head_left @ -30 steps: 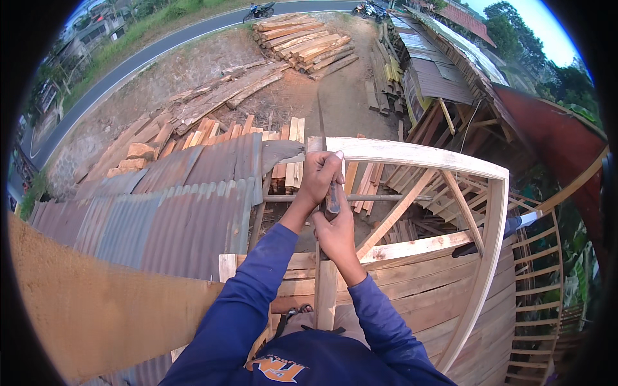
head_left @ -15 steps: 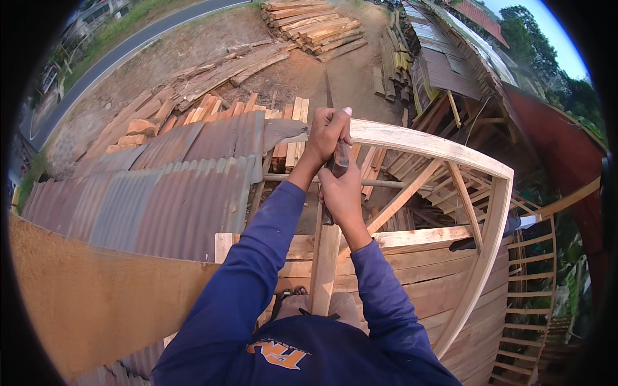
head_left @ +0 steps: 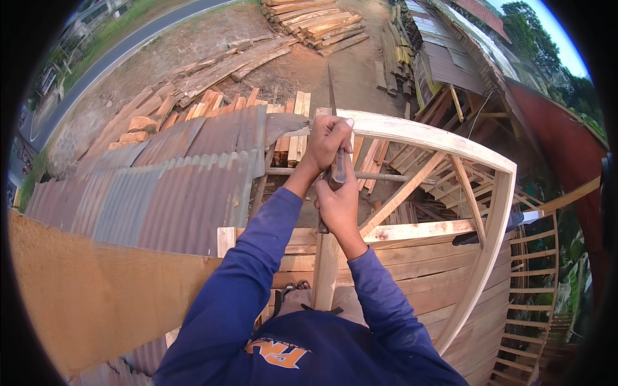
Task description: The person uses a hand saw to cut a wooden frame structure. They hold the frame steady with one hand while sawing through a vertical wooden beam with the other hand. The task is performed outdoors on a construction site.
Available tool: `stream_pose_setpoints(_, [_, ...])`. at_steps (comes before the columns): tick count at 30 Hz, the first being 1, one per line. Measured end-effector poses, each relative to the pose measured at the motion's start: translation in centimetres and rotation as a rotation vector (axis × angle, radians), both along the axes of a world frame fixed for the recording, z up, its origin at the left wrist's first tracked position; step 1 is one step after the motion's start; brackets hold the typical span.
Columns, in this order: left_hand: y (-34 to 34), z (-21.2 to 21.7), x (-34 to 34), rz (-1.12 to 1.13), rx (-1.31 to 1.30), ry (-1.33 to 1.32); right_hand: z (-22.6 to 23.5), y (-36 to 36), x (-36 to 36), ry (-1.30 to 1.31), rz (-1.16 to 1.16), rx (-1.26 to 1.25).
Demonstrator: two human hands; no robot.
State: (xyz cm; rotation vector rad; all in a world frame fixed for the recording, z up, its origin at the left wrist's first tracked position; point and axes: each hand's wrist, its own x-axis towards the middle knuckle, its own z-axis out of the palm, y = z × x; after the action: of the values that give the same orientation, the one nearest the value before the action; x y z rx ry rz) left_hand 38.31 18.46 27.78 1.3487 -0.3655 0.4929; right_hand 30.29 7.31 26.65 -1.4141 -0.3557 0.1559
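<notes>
Both my hands grip a long tool that looks like a handsaw (head_left: 337, 172), with a worn dark wooden handle and a thin dark blade pointing away from me. Its exact shape is partly hidden by my fingers. My left hand (head_left: 328, 140) is closed around the farther part, beside the end of a pale timber frame (head_left: 418, 132). Nearer to me, my right hand (head_left: 339, 202) is wrapped round the handle, thumb along it. Below the handle a squared wooden beam (head_left: 326, 273) runs toward my body, between my legs.
Rusty corrugated roofing (head_left: 174, 199) lies to the left, above a broad plank (head_left: 109, 283). Diagonal braces (head_left: 409, 193) and a crosspiece (head_left: 425, 230) join the frame on the right. Stacked lumber (head_left: 315, 26) lies on the ground beyond. A wooden ladder-like rack (head_left: 531, 289) stands at far right.
Both hands have drawn slightly toward me with the tool, the right hand a little lower against the beam. The grip is unchanged, and the whole view has shifted slightly.
</notes>
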Motion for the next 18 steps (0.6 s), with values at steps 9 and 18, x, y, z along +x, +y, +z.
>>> stream_pose_setpoints(9, [-7.6, -2.1, -14.5, 0.08, 0.194, -0.132, -2.2, -7.6, -12.2, -0.095, 0.006, -0.163])
stream_pose_setpoints(18, [-0.8, 0.3, 0.0, 0.025, -0.011, 0.099, 0.0, -1.1, 0.1, 0.053, 0.057, -0.013])
